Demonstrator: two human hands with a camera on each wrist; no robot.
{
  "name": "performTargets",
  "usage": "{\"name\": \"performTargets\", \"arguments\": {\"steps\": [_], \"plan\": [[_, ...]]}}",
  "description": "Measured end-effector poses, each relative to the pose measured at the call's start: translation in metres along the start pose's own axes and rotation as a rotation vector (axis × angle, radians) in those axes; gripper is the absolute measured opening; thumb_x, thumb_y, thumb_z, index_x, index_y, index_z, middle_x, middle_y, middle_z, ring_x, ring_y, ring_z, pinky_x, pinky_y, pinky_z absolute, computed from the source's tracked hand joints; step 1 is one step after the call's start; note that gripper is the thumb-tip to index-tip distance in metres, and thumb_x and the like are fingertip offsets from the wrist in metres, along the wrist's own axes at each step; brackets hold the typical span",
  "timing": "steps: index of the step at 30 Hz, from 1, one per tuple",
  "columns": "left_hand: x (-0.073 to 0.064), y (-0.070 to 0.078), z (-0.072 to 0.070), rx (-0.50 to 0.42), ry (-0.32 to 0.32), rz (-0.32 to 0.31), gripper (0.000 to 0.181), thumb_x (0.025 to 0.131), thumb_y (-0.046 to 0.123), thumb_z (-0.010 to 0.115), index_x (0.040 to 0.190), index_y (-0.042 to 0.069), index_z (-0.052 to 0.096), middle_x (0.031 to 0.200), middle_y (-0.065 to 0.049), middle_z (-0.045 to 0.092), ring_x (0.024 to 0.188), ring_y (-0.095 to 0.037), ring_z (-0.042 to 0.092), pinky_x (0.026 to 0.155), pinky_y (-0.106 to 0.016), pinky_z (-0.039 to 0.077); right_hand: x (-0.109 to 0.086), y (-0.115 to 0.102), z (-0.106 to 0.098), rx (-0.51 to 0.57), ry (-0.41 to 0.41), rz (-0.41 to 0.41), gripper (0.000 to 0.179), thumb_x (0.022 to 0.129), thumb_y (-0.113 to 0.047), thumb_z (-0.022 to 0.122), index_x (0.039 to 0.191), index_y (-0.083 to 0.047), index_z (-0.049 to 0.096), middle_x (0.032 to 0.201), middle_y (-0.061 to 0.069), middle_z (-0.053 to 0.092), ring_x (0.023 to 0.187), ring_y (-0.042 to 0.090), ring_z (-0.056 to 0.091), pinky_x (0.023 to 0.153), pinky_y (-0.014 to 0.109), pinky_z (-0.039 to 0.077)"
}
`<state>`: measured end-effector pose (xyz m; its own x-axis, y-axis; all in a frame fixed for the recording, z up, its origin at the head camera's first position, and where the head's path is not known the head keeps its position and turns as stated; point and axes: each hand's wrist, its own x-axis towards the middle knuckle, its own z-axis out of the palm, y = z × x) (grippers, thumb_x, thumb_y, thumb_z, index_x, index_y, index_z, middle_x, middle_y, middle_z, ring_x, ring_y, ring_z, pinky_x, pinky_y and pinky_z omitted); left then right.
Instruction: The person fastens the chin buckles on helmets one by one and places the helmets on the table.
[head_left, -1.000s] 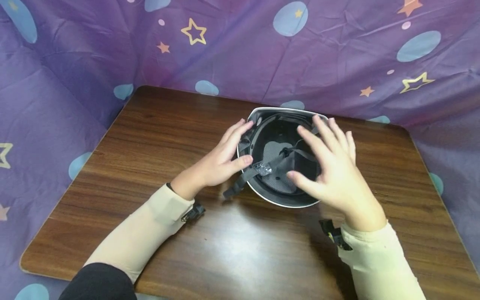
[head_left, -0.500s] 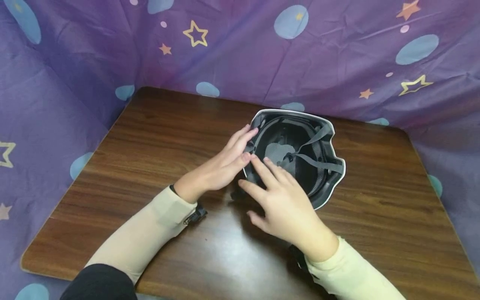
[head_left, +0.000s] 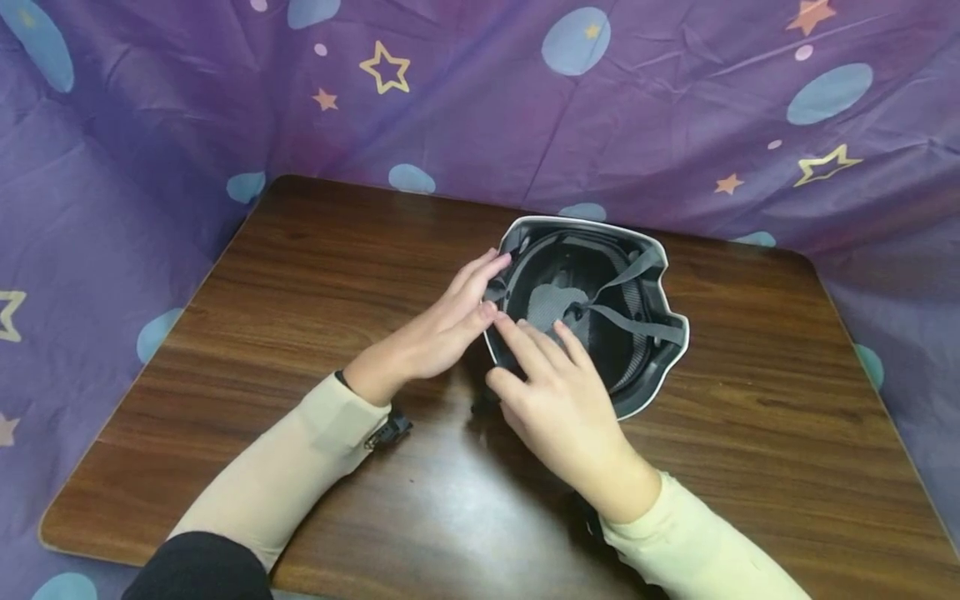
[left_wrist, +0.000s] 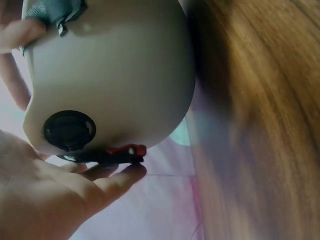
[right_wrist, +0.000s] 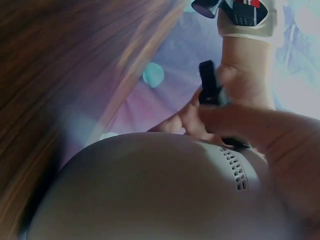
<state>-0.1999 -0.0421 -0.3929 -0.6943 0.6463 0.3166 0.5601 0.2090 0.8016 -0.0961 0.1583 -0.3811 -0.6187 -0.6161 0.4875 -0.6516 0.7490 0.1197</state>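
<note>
A white-rimmed helmet (head_left: pixel 566 367) lies upside down on the table, its dark padded inside facing up. Grey straps (head_left: pixel 633 325) meet at a black fastener in its middle. My left hand (head_left: pixel 427 337) rests along the helmet's left side with straight fingers. In the left wrist view, those fingertips lie by a dark piece with a red end (left_wrist: pixel 137 151) on the shell, below a round black disc (left_wrist: pixel 70 130). At the near left rim, my right hand (head_left: pixel 562 408) pinches the chin strap with curled fingers. The strap's black end (right_wrist: pixel 207 77) sticks out beside them in the right wrist view.
The brown wooden table (head_left: pixel 300 267) reaches back to a purple curtain (head_left: pixel 465 100) printed with stars and ovals. Small black wrist cameras sit on both sleeves, the left camera (head_left: pixel 390 429) close over the tabletop.
My right hand has moved left and down from over the helmet's right side to its near left rim, and its fingers have curled in at the strap. My left hand has stayed put.
</note>
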Motion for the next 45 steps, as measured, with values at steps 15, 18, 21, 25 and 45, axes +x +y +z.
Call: {"name": "performTargets", "arguments": {"steps": [15,18,21,25,45], "plan": [[0.009,-0.034,-0.008,-0.53,0.113,-0.208,0.053,0.113,0.015,0.031,0.164,0.0,0.032,0.157,-0.028,0.043,0.139,-0.047,0.051,0.109,-0.066,0.045,0.004,0.02,-0.025,0.768,0.264,0.162,0.016,0.084,-0.009,0.087,0.085,-0.015,0.072,0.124,0.009,0.077,0.115,0.028,0.072,0.103,0.035,0.053],[0.011,-0.038,-0.007,-0.516,0.108,-0.213,0.056,0.103,-0.001,0.039,0.158,-0.007,0.038,0.153,-0.029,0.048,0.137,-0.046,0.054,0.108,-0.061,0.049,0.003,0.034,-0.032,0.961,0.351,0.318,0.018,0.083,0.008,0.083,0.086,-0.004,0.07,0.114,0.012,0.078,0.109,0.027,0.074,0.098,0.032,0.056],[0.011,-0.044,-0.007,-0.453,0.105,-0.201,0.055,0.098,-0.008,0.045,0.153,-0.01,0.044,0.147,-0.031,0.055,0.133,-0.044,0.058,0.105,-0.052,0.054,0.001,0.049,-0.034,1.147,0.448,0.471,0.019,0.082,0.021,0.076,0.091,0.011,0.064,0.105,0.019,0.078,0.099,0.024,0.076,0.088,0.03,0.06],[0.01,-0.051,-0.011,-0.406,0.115,-0.207,0.047,0.1,-0.008,0.055,0.147,-0.013,0.05,0.141,-0.031,0.06,0.13,-0.042,0.06,0.106,-0.048,0.054,-0.001,0.066,-0.033,1.243,0.523,0.565,0.018,0.087,0.023,0.07,0.1,0.016,0.06,0.096,0.015,0.078,0.087,0.018,0.077,0.08,0.027,0.062],[0.017,-0.022,-0.017,-0.843,0.801,-0.097,0.037,0.091,-0.026,0.063,0.103,0.009,0.057,0.099,-0.003,0.062,0.082,-0.012,0.062,0.068,-0.02,0.057,0.005,0.078,-0.013,1.266,0.466,0.782,0.035,0.096,0.012,0.044,0.122,-0.006,0.059,0.08,0.004,0.059,0.07,0.016,0.06,0.072,0.027,0.052]]}}
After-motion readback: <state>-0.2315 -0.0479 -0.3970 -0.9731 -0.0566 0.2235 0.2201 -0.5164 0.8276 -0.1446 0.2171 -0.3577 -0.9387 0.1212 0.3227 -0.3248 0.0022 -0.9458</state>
